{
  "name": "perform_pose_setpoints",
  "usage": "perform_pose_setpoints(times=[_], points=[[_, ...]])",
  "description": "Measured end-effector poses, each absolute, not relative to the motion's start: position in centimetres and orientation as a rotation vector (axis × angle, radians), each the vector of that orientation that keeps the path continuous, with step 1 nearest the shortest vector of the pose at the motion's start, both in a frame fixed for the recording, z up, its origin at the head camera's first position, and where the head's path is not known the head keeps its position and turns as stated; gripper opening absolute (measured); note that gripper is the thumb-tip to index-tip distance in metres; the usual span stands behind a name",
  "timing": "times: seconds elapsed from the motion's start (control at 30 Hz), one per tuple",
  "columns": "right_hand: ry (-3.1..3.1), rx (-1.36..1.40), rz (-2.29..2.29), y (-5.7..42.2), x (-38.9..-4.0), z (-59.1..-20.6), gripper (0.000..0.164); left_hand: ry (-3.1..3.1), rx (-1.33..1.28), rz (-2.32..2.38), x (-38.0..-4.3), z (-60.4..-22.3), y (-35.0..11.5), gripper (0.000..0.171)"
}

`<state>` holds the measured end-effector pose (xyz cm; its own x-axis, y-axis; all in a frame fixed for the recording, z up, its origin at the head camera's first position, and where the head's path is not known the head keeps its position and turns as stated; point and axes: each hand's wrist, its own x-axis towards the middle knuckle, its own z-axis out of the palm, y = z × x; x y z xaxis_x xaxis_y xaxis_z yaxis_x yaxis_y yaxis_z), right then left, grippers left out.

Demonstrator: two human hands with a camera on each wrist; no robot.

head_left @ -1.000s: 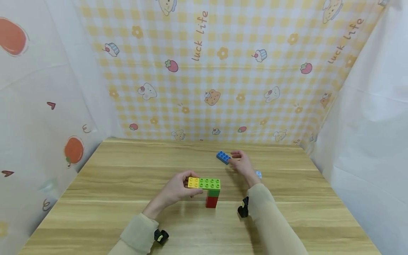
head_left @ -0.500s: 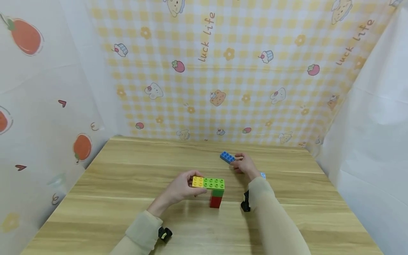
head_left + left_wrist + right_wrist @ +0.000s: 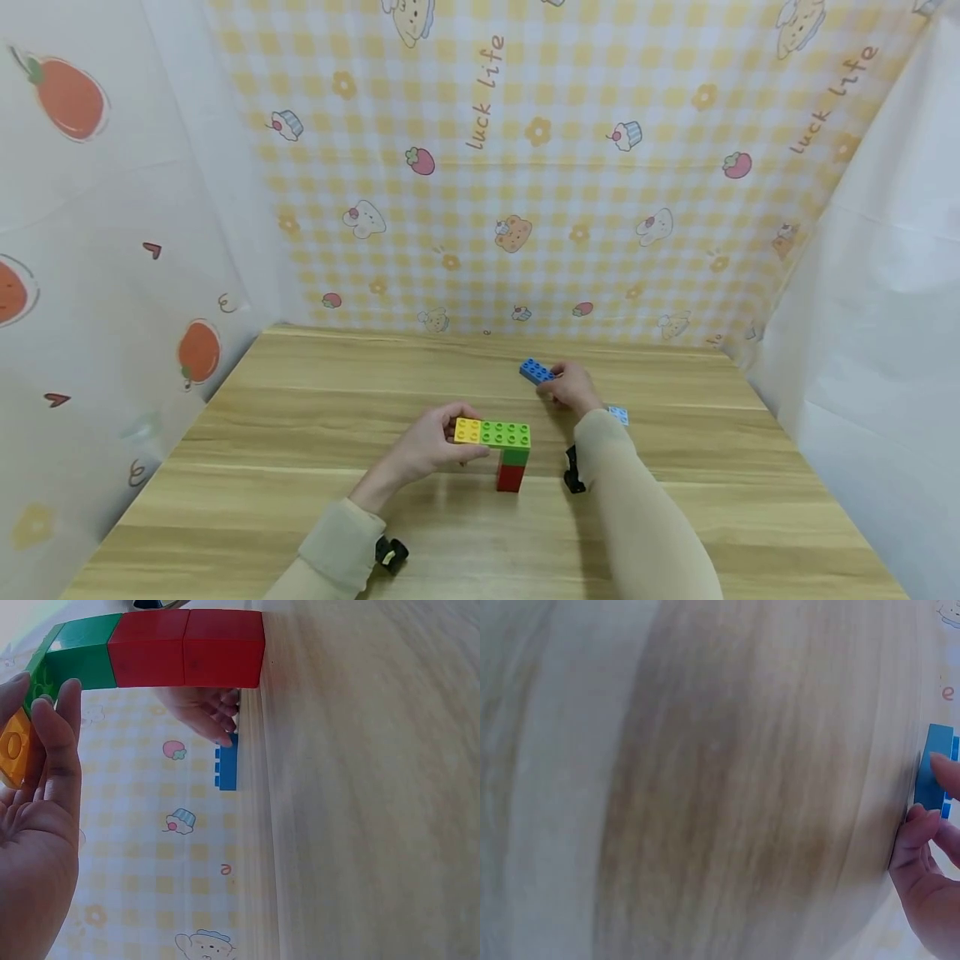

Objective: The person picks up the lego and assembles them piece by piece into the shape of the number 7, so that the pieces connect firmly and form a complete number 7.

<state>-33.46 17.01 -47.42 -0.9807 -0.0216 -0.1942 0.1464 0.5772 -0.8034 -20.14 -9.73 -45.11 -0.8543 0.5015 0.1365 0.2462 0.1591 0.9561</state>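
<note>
An upright column of stacked toy bricks stands on the table, two red bricks (image 3: 186, 649) below a dark green brick (image 3: 84, 654). On top, a light green brick (image 3: 506, 433) reaches out to the left, and a yellow brick (image 3: 467, 430) sits flush at its end. My left hand (image 3: 427, 442) grips the yellow brick, thumb in front and fingers behind. Farther back, my right hand (image 3: 573, 387) pinches the near right end of a blue brick (image 3: 532, 370). The right wrist view has a fingertip against the side of that brick, which lies on the table studs up.
A light blue brick (image 3: 618, 415) lies on the wooden table (image 3: 337, 375) just right of my right wrist. Behind the table hangs a yellow checked cloth (image 3: 450, 183). White cloth (image 3: 862, 317) closes off both sides.
My right hand has come in to the blue brick, and its spread fingers have closed on the end. My left hand keeps its grip on the yellow brick. The head view has shifted slightly.
</note>
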Motion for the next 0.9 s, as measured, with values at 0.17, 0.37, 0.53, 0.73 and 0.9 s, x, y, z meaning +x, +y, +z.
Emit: perform_pose_setpoints(times=[0.17, 0.37, 0.53, 0.73, 0.9], points=[[2.637, 0.113, -1.351, 17.0, -33.5, -47.6, 0.036, 2.214, 0.718, 1.765, -20.2, -45.4, -9.7, 0.039], [2.590, 0.059, -1.404, 17.4, -33.0, -46.9, 0.036, 2.218, 0.720, 1.761, -20.3, -45.4, -9.8, 0.039], [2.529, -0.034, -1.512, 18.0, -32.8, -45.5, 0.034, 2.212, 0.708, 1.763, -20.3, -45.2, -9.7, 0.040], [2.510, -0.176, -1.580, 18.1, -32.0, -43.7, 0.043, 2.214, 0.687, 1.769, -20.2, -45.1, -9.8, 0.040], [2.561, -0.255, -1.580, 17.9, -29.9, -42.6, 0.043, 2.213, 0.696, 1.760, -20.3, -45.3, -9.8, 0.040]])
